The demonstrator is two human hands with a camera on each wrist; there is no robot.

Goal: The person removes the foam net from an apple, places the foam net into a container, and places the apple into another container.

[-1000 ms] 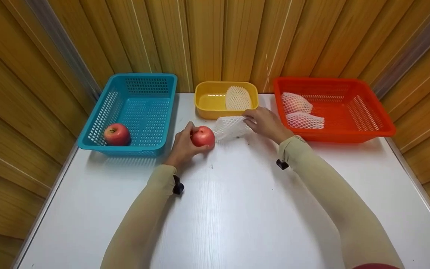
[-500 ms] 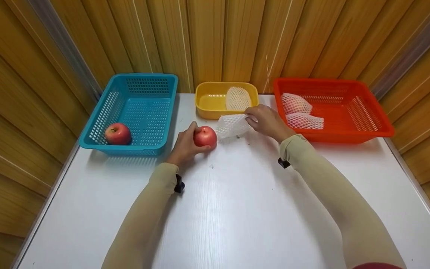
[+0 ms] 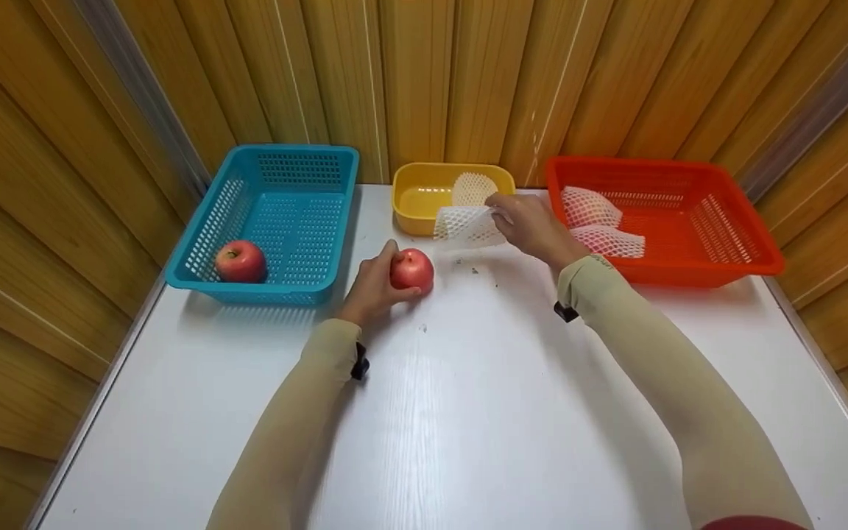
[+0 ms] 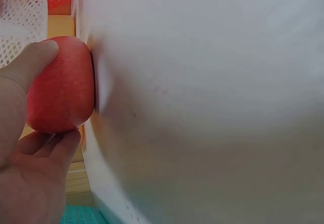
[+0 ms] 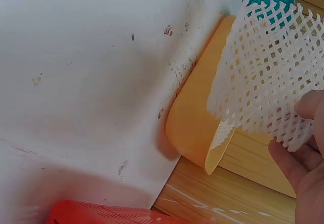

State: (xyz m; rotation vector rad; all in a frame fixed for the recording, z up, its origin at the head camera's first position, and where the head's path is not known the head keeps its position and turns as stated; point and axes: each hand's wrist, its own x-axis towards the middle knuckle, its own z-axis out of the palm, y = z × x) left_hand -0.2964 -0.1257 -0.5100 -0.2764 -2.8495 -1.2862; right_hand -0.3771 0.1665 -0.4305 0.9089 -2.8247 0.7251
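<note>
My left hand grips a red apple between thumb and fingers, on the white table in front of the yellow container. In the left wrist view the apple shows the thumb on one side and fingertips on the other. My right hand pinches a white foam net sleeve by one end. The sleeve hangs flat in front of the yellow container, overlapping its rim in the head view. Another foam net lies inside that container. In the right wrist view the held foam net spreads out from the fingertips.
A blue basket at the left holds one apple. At the right stands a red basket with two net-wrapped apples in it. Wood-panelled walls rise behind and at both sides of the table.
The foam net has come away from beside the apple, lifted up and back toward the yellow container by my right hand. My left hand keeps its grip on the apple.
</note>
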